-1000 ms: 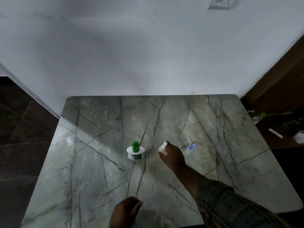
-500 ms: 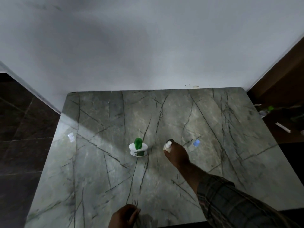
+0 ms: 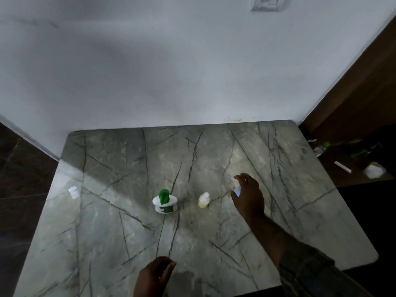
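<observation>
Head view: right hand [image 3: 249, 197], grip spread wide, empty; blue-capped bottle [image 3: 237, 192] just at its 9 o'clock, axis hidden; left hand [image 3: 153, 275] farther.

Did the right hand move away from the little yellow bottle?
Yes. The right hand has left the little yellow bottle and gone rightward, farther from the green-topped white jar. It now reaches over the blue-capped thing.
</observation>
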`<state>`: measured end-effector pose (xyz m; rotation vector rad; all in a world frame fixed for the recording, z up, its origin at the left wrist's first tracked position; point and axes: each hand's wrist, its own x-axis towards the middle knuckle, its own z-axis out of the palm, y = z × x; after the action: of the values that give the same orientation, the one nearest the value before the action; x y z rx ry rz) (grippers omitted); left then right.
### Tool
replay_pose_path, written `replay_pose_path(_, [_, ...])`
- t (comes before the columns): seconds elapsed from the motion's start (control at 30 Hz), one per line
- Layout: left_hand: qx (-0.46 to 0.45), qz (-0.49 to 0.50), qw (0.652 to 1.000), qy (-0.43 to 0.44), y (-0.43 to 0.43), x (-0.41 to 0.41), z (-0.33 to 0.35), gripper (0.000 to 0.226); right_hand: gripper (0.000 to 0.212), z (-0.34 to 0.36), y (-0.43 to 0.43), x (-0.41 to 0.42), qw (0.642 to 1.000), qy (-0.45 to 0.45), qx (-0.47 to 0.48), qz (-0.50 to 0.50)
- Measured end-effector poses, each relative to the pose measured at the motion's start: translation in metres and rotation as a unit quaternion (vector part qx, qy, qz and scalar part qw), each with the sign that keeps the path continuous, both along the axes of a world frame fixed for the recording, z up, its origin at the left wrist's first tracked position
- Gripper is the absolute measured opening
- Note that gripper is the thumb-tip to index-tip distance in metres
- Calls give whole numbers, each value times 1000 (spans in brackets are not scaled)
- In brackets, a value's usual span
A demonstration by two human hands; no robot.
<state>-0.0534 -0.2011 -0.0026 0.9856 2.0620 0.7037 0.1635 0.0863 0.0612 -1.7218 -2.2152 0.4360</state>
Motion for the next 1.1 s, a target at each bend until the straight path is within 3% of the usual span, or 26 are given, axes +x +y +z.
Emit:
replay_pose_path(0.1, [8, -5, 1000, -6, 12, 9, 1, 16, 37, -9, 11, 13, 994, -22, -107, -11])
replay_pose_path(0.17, [19, -9, 1000, -8, 18, 14, 2, 18, 30, -16, 14, 17, 990, -47, -130, -9])
replay_pose_path(0.4, [42, 0, 999, -33, 35, 25, 9, 13, 26, -21, 19, 20, 991, -56, -119, -22])
replay_pose_path(0.53, [67, 2, 997, -42, 51, 28, 21, 7, 18, 9, 15, 19, 997, -45, -65, -13])
replay_pose_path(0.7, [107, 14, 993, -46, 76, 37, 44, 24, 16, 73, -6, 3, 998, 4, -9, 56])
replay_pose_path(0.9, [141, 17, 987, -77, 92, 44, 60, 65, 17, 113, -47, -35, 979, 41, -70, 186])
replay_pose_path(1.0, [148, 11, 987, -65, 96, 45, 59, 65, 16, 108, -63, -54, 964, 40, -116, 236])
replay_pose_path(1.1, [147, 19, 987, -57, 100, 43, 55, 47, 12, 99, -73, -66, 953, 41, -145, 262])
